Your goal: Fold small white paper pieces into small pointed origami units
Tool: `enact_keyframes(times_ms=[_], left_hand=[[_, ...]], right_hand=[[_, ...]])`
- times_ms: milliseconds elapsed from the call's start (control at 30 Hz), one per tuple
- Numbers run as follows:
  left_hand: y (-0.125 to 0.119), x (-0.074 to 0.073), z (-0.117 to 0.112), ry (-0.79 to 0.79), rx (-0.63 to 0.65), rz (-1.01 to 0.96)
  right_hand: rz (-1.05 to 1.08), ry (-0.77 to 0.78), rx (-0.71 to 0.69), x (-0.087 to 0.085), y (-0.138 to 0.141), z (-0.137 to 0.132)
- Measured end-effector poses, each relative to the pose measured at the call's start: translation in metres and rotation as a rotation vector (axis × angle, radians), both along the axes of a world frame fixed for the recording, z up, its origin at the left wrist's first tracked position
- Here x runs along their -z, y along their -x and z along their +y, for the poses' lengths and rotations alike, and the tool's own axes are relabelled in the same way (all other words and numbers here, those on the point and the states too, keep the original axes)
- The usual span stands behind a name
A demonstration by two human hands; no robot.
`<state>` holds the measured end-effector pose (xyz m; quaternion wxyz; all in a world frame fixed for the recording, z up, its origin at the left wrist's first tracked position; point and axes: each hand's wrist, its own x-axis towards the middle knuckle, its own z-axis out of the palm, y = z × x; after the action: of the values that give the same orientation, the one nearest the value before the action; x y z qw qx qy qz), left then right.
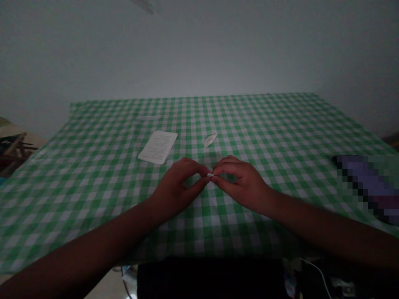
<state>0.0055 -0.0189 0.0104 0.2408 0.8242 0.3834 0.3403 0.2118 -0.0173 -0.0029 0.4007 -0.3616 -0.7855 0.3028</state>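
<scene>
My left hand (183,182) and my right hand (240,179) meet at the fingertips above the near middle of the table. Both are closed in a pinch on a small white piece of paper (210,175), mostly covered by the fingers. Just beyond them lies a small folded paper (210,140), slightly raised off the cloth. To its left, beyond my left hand, a stack of printed paper sheets (158,147) rests flat; the print is too small to read.
A green and white checked cloth (109,182) covers the table, whose far edge meets a grey wall (199,50). At the right edge lies a dark, pixelated flat object (368,182). A white cable (321,274) hangs below the near edge.
</scene>
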Motion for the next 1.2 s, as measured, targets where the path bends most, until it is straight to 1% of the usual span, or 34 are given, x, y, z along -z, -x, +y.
enact_keyframes(times_ms=[133, 200, 267, 367, 533, 600, 700, 800, 933, 1000, 1100, 1200], left_hand=[[-0.0017, 0.0005, -0.0005, -0.069, -0.027, 0.011], [-0.0026, -0.0001, -0.0013, -0.067, -0.043, 0.025], [-0.0034, -0.0016, -0.0022, -0.030, -0.057, 0.026], [-0.0034, -0.0033, -0.0029, 0.095, -0.069, -0.056], [-0.0011, -0.0010, -0.0001, 0.417, -0.102, -0.206], [-0.0004, 0.0003, 0.0018, 0.521, -0.101, -0.263], [0.0005, 0.0004, 0.0040, 0.604, -0.102, -0.302], [0.0015, -0.0020, 0.0049, 0.579, -0.120, -0.214], [0.0022, -0.0056, 0.0040, 0.445, -0.141, -0.025], [0.0022, -0.0065, 0.0035, 0.385, -0.140, 0.026], [0.0025, -0.0074, 0.0039, 0.349, -0.136, 0.051], [0.0033, -0.0077, 0.0053, 0.368, -0.139, 0.020]], right_hand=[[-0.013, -0.033, -0.009, 0.0009, 0.0000, -0.0007], [-0.019, -0.046, -0.008, 0.0014, 0.0009, -0.0011], [-0.022, -0.064, -0.006, 0.0018, 0.0021, -0.0017], [-0.012, -0.085, 0.002, 0.0028, 0.0041, -0.0025], [0.007, -0.082, 0.007, 0.0043, 0.0055, -0.0034], [0.017, -0.067, 0.007, 0.0031, 0.0049, -0.0035], [0.031, 0.005, 0.010, -0.0001, 0.0037, -0.0030], [0.054, 0.086, 0.016, -0.0015, 0.0030, -0.0020], [0.083, 0.130, 0.024, 0.0001, 0.0030, -0.0015], [0.083, 0.135, 0.012, 0.0008, 0.0030, -0.0014], [0.069, 0.128, 0.002, 0.0017, 0.0029, -0.0006], [0.034, 0.086, 0.007, 0.0032, 0.0020, 0.0013]])
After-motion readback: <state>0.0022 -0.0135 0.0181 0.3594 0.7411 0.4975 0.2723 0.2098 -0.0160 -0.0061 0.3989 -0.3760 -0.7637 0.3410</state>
